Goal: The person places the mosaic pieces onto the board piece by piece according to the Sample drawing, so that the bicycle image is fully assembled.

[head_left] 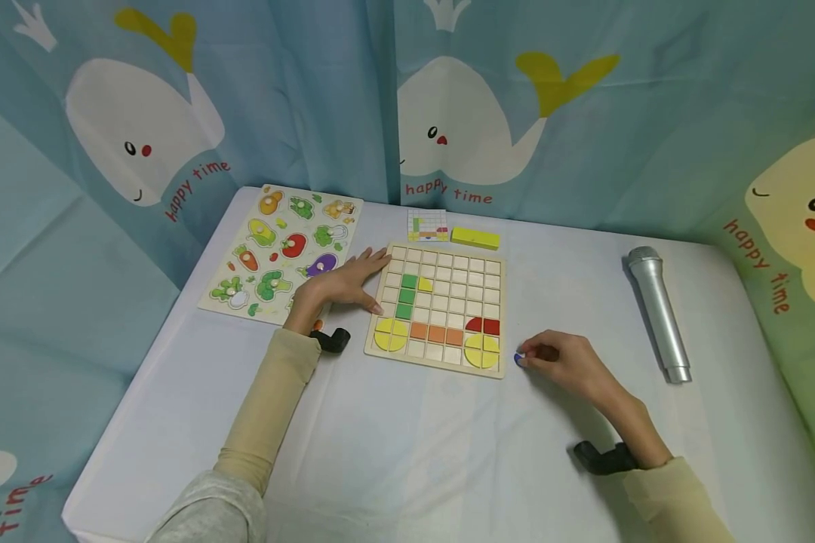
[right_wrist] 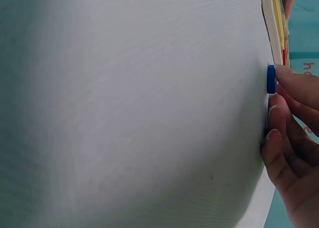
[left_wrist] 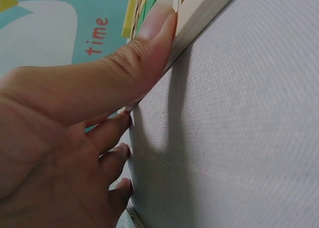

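A square wooden grid board (head_left: 458,292) lies on the white table. My left hand (head_left: 345,283) rests at its left edge with fingers spread. In the left wrist view the thumb (left_wrist: 154,31) lies over the board's rim, near the green tiles. Just off the board's lower right corner, my right hand (head_left: 567,363) pinches a small blue tile (right_wrist: 270,79) close over the tablecloth. On the board are green tiles (head_left: 406,296), a yellow quarter-round tile (head_left: 425,284), orange tiles (head_left: 438,334), red tiles (head_left: 491,326) and two yellow circles (head_left: 390,335) made of quarter pieces.
Behind the board lie a small pattern card (head_left: 426,216) and a yellow box (head_left: 475,238). A vegetable puzzle board (head_left: 281,226) is at the left, partly under my left hand. A silver microphone (head_left: 662,313) lies at the right. A whale-print curtain (head_left: 353,98) borders the table.
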Demonstrator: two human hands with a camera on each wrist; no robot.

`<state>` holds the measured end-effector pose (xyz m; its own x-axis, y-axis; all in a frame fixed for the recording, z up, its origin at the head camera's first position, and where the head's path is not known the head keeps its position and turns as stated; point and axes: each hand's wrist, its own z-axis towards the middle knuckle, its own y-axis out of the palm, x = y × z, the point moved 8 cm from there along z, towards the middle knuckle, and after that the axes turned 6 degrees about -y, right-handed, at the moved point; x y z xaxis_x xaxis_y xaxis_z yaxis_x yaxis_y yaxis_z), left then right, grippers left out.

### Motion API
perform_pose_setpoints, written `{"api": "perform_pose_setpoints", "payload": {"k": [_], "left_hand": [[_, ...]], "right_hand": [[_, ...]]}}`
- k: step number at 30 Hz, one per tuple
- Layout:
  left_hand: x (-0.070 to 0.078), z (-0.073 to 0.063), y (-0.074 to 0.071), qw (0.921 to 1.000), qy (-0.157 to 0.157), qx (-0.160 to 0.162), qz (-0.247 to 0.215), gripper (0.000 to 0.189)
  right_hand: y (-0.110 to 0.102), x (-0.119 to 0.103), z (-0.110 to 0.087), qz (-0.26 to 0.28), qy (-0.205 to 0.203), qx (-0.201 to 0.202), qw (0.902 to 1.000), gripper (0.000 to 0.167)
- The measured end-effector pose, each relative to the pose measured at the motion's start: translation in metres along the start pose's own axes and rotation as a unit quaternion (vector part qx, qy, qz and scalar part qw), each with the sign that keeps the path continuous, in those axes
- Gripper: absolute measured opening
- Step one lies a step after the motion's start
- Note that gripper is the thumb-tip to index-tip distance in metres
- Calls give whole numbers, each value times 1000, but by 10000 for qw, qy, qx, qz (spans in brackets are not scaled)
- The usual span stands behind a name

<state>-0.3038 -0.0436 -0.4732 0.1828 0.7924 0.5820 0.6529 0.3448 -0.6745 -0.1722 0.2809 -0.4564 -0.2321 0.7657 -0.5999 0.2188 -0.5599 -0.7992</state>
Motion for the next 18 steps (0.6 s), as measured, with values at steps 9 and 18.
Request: {"api": "perform_pose_setpoints", "payload": {"k": [9, 18], "left_hand": [[2, -1, 0, 10000, 92, -4, 31, 110], [1, 0, 0, 10000, 92, 0, 29, 110]], "right_hand": [[3, -1, 1, -113, -33, -104, 9999, 14], [9, -12, 6, 25, -269, -222, 9994, 17]]}}
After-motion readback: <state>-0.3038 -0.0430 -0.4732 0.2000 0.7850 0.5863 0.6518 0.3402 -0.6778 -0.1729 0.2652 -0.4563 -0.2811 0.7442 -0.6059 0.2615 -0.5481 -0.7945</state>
